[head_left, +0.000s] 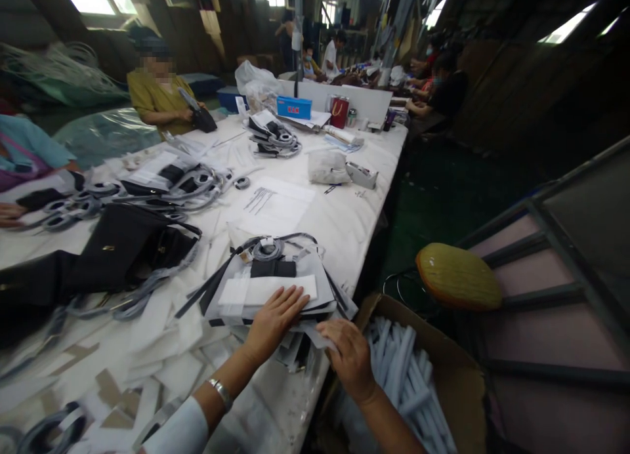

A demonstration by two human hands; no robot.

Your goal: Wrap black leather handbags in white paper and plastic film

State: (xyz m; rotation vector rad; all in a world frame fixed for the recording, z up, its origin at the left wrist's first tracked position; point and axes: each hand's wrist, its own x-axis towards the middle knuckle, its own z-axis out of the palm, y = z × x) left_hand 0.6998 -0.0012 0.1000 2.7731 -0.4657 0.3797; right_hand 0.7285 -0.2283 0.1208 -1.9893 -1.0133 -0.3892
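Observation:
My left hand lies flat, fingers stretched out, on top of a stack of white and black flat pieces at the near edge of the white table. My right hand is beside it at the table's edge, fingers curled under the lower sheets of the same stack. A coil of grey strap and a black folded piece rest on top of the stack. A metal bracelet is on my left wrist.
A black handbag lies to the left among grey straps and white paper scraps. An open cardboard box of white rolled pieces stands below my right hand. A yellow stool is at right. Other people work along the table.

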